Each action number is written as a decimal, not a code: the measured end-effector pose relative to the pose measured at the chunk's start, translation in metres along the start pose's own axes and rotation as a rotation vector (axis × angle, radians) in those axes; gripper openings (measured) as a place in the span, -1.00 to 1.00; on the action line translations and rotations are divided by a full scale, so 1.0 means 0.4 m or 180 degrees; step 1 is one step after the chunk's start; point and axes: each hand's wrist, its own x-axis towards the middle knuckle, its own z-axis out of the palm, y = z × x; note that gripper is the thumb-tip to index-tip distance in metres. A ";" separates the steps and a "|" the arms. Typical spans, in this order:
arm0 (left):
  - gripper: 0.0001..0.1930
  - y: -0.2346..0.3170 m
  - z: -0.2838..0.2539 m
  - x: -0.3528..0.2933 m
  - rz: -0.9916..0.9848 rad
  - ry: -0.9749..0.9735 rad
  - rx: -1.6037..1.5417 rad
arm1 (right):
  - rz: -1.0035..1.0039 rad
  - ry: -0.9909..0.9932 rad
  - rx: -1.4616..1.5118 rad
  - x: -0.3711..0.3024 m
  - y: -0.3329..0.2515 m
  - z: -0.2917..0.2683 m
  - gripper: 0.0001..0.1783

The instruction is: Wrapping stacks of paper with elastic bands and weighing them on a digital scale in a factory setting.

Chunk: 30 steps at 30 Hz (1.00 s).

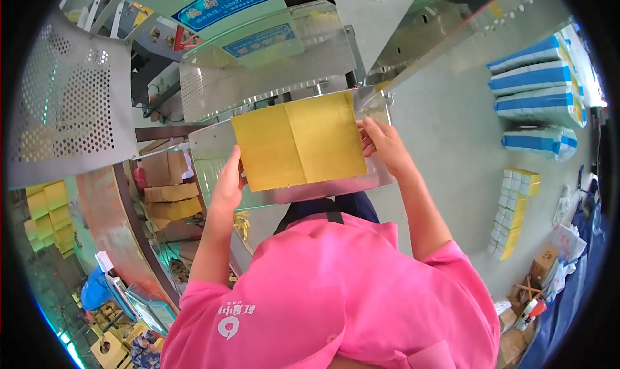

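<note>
A rectangle of yellow paper [329, 136], creased down its middle, lies between my two hands over a metal worktable [210, 151] at the machine. Whether it is one sheet or a stack, I cannot tell. My left hand [227, 180] grips its left edge, thumb up along the side, with the other fingers mostly hidden. Fingers of my right hand [387, 144] are bent round the right edge near the far corner. Beyond the paper's far edge stands a clear plastic guard [265, 69] on the machine.
A perforated metal panel [71, 104] stands at the left, above a worn brown table edge [116, 220]. Blue-and-white wrapped bales [536, 88] are piled at the right, with rows of yellow-and-white bundles [513, 211] on the floor nearer me. Yellow stacks [51, 214] lie far left.
</note>
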 end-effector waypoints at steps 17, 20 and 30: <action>-0.43 -0.111 0.064 0.070 0.0994 -0.0372 -0.1669 | -0.1073 0.0215 0.1204 0.009 0.088 0.113 -0.46; -0.39 -0.114 0.085 0.061 0.0775 -0.0346 -0.1881 | -0.1095 0.0140 0.1337 0.015 0.063 0.143 -0.42; -0.37 0.016 0.090 0.174 0.1391 -0.0439 -0.1618 | -0.1215 -0.0507 0.1301 0.134 -0.108 0.171 -0.37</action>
